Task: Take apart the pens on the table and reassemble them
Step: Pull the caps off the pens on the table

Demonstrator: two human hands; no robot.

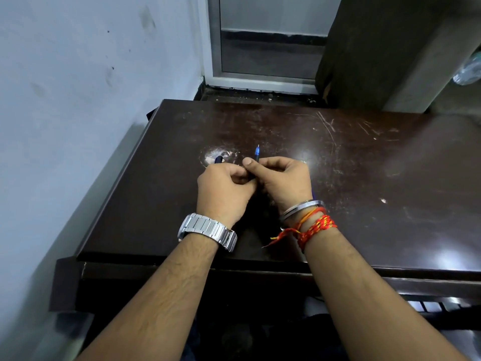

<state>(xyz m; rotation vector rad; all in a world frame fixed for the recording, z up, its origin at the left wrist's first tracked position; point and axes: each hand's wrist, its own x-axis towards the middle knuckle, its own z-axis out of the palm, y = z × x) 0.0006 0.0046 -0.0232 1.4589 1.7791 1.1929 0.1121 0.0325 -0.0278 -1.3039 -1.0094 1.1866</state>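
Note:
Both hands meet over the middle of the dark brown table (364, 178). My left hand (223, 191) is closed around a dark blue pen part (219, 159) whose end sticks out past the knuckles. My right hand (283, 178) is closed around a blue pen piece (257, 153) with a thin metal tip pointing away from me. The fingertips of the two hands touch. Most of both pen pieces is hidden inside the fists. A bit of blue shows behind my right wrist (314, 196); what it is I cannot tell.
The table's left edge runs along a pale wall (78, 100). Behind the table stand a window frame (260, 79) and a dark cabinet (377, 53). A scuffed white patch (221, 155) marks the tabletop by my left hand.

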